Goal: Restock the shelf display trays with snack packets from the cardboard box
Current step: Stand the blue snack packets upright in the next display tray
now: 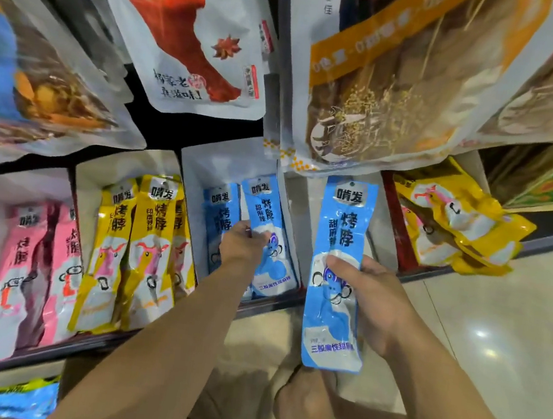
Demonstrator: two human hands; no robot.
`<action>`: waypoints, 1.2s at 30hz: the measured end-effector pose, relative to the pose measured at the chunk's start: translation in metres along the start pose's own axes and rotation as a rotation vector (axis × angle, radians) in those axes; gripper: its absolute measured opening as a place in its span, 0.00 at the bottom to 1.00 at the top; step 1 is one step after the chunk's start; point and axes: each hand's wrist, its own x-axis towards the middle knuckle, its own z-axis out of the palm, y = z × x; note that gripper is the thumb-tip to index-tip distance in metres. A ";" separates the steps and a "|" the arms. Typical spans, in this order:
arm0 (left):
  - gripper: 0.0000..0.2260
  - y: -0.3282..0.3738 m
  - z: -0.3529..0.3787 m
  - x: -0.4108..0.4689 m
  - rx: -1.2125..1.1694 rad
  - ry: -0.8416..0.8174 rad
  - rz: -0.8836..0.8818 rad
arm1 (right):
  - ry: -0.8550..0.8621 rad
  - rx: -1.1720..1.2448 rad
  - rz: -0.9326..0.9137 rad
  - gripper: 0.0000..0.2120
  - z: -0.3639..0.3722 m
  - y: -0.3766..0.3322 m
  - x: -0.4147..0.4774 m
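My left hand [241, 245] pinches a blue snack packet [266, 239] that leans inside the white display tray [200, 169] in the middle of the shelf. Another blue packet [220, 209] stands just left of it in the same tray. My right hand [371, 299] grips a second long blue packet [338, 275] upright in front of the shelf edge, thumb across its middle. The cardboard box is not clearly visible; a tan flap [253, 341] shows below my arms.
To the left stand a tray of yellow packets [146, 249] and a tray of pink packets [30, 271]. A red-walled tray with yellow packets [452, 226] sits at the right. Large hanging bags [396, 85] overhang the shelf above. Glossy floor tiles [495, 330] lie to the right.
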 end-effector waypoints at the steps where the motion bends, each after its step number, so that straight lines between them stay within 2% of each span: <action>1: 0.06 -0.002 0.003 0.001 0.046 0.025 0.035 | 0.001 -0.004 0.000 0.08 0.001 0.000 0.001; 4: 0.13 -0.008 0.005 0.001 0.184 0.074 0.123 | 0.001 -0.018 0.005 0.08 0.003 0.002 0.005; 10: 0.19 0.002 -0.022 -0.007 0.331 0.112 0.257 | -0.001 -0.053 0.015 0.08 0.012 0.007 0.012; 13: 0.18 0.011 -0.056 -0.023 0.326 0.247 0.473 | -0.002 -0.056 0.023 0.07 0.023 0.008 0.016; 15: 0.18 0.008 -0.081 -0.029 0.329 0.370 0.553 | -0.007 -0.056 0.040 0.08 0.034 0.009 0.022; 17: 0.20 -0.003 -0.099 -0.024 0.320 0.426 0.496 | -0.025 -0.083 0.052 0.09 0.047 0.010 0.029; 20: 0.20 -0.020 -0.111 -0.014 0.341 0.316 0.389 | -0.054 -0.147 0.052 0.09 0.072 0.012 0.043; 23: 0.18 -0.027 -0.115 -0.012 0.401 0.263 0.395 | -0.082 -0.159 0.060 0.09 0.096 0.019 0.061; 29: 0.20 -0.024 -0.118 -0.015 0.338 0.232 0.416 | -0.052 -0.244 0.062 0.07 0.136 0.048 0.099; 36: 0.21 -0.026 -0.124 -0.011 0.316 0.187 0.394 | 0.078 -0.582 -0.082 0.03 0.162 0.080 0.123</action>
